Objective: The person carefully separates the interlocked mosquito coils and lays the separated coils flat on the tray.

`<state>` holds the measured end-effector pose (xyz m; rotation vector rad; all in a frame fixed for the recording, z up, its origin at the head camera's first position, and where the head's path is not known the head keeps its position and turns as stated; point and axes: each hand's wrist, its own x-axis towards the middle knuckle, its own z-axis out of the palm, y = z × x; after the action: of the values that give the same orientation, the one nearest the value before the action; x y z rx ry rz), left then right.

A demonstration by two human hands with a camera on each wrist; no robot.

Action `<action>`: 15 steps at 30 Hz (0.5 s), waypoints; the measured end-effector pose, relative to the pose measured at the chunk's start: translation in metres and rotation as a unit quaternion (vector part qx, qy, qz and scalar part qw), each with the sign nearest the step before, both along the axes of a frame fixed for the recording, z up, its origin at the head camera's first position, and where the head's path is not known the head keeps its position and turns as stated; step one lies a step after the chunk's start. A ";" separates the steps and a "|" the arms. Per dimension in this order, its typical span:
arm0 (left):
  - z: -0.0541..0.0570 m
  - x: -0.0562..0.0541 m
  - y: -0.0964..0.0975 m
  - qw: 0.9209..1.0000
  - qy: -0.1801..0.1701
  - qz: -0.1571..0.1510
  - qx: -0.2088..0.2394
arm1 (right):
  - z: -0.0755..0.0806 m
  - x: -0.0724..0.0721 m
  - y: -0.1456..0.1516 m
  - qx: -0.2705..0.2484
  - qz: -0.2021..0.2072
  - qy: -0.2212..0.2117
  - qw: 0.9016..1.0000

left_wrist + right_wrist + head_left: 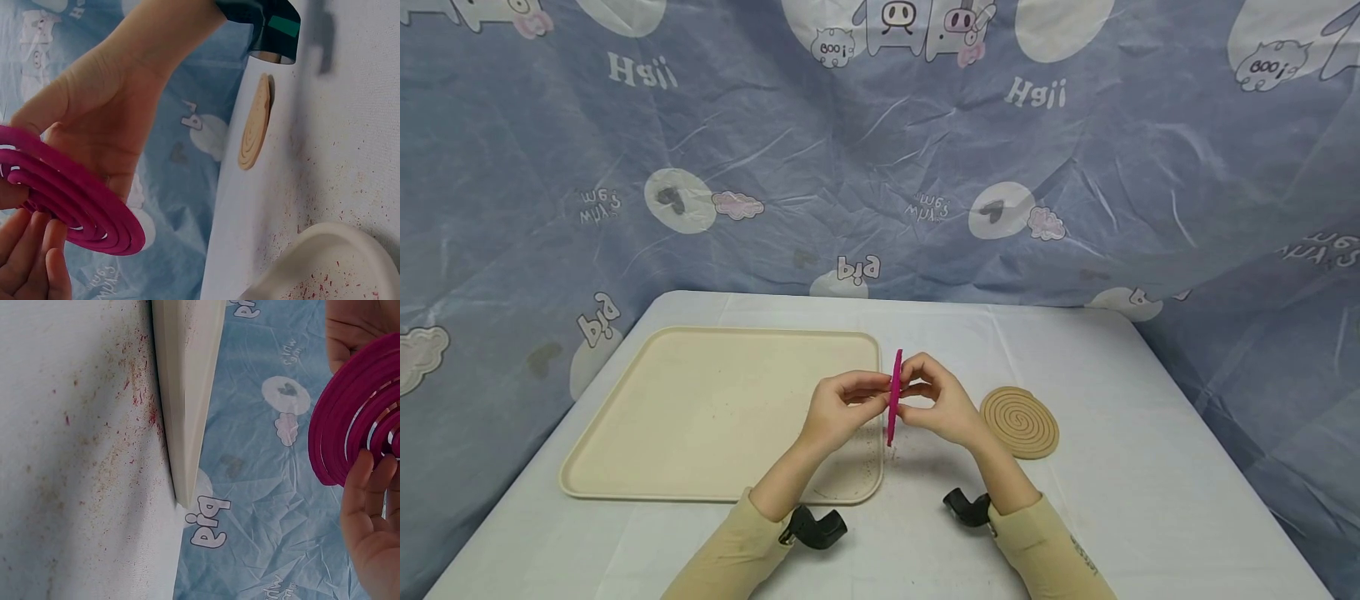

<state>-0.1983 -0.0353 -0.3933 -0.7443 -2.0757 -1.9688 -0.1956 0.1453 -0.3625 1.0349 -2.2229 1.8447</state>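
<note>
A magenta mosquito coil (894, 398) is held upright, edge-on in the head view, above the tray's right edge. My left hand (847, 410) pinches it from the left side. From the right, my right hand (946, 403) has its fingers curled against the other face. In the left wrist view the coil (81, 194) shows its spiral rings, with gaps between some of them, and my left fingertips press near its centre. The right wrist view shows my right fingertips on the inner rings of the coil (344, 419).
A tan coil (1019, 422) lies flat on the white table (1150, 500) at the right. The cream tray (715, 408) stands at the left. Red and tan crumbs (140, 400) are scattered beside the tray and in its near right corner. A patterned blue curtain (850, 150) hangs behind.
</note>
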 end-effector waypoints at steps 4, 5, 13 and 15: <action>-0.002 -0.002 0.000 1.000 0.002 0.000 0.004 | 0.002 0.001 0.000 0.007 -0.003 0.005 1.000; -0.003 -0.002 0.000 1.000 0.001 -0.001 0.005 | 0.002 0.001 0.000 0.010 -0.004 0.005 1.000; 0.002 0.000 -0.001 1.000 -0.025 0.004 0.012 | 0.004 0.002 0.000 0.021 -0.007 -0.006 1.000; -0.002 -0.002 -0.001 0.999 -0.034 0.004 0.016 | 0.004 0.003 0.000 0.020 -0.003 -0.011 1.000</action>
<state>-0.2000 -0.0360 -0.3950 -0.6699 -2.0774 -2.0453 -0.1929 0.1454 -0.3581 1.0183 -2.2808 1.8255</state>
